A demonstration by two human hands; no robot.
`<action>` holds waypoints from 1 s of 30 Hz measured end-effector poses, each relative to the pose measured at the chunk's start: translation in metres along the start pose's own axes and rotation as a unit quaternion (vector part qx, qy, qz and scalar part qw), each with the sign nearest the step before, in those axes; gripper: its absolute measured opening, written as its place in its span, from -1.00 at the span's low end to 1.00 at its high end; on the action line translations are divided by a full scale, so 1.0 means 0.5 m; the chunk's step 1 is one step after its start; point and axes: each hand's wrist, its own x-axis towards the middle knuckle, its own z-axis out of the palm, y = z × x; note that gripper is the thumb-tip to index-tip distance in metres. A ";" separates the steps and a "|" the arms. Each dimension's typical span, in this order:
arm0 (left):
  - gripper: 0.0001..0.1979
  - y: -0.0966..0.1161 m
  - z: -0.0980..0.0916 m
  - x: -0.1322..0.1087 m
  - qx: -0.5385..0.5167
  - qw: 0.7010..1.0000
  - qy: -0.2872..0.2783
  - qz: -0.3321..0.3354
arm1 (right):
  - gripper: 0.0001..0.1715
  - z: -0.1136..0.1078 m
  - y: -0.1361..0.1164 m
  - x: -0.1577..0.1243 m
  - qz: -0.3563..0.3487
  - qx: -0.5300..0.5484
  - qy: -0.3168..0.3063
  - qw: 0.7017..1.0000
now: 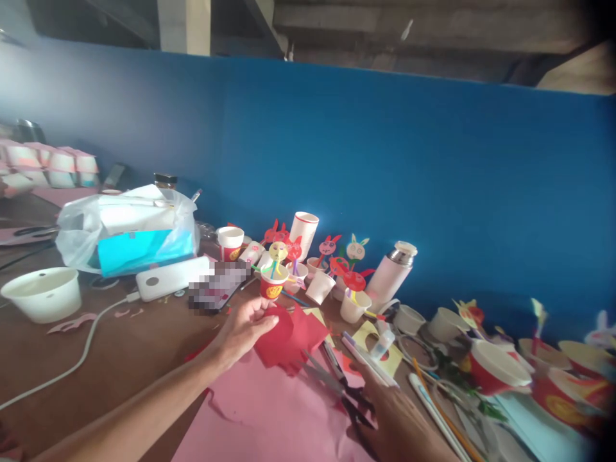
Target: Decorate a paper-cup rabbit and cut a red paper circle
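Observation:
My left hand pinches the left edge of a piece of red paper between thumb and fingers. The paper's outline is uneven, and it hangs over a large pink sheet on the table. At the lower right, my right hand is closed about the black handles of a pair of scissors. Their blades are apart and point up and left toward the red paper. Some of the right fingers are hidden or slightly blurred. Pens and a yellow sheet with a round hole lie just beyond that hand.
Paper cups with rabbit-faced figures and a pink thermos stand before the blue partition. More cups crowd the right. At left are a plastic bag, a white bowl and a white device with a cable.

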 end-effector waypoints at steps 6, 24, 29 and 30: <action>-0.70 0.005 0.005 -0.006 0.038 0.999 0.002 -0.017 | -0.40 -0.044 -0.001 -0.021 -0.031 0.008 -0.028 0.999; -0.74 0.006 0.051 -0.047 -0.128 0.988 -0.032 -0.079 | -0.52 -0.071 0.023 -0.022 0.025 0.174 0.030 0.984; -0.75 0.018 0.055 -0.062 -0.148 0.985 -0.063 -0.070 | -0.33 -0.012 -0.005 0.002 -0.122 0.474 0.080 0.868; -0.75 0.018 0.055 -0.061 -0.147 0.984 -0.068 -0.073 | -0.34 0.003 -0.019 0.007 -0.138 0.497 0.072 0.854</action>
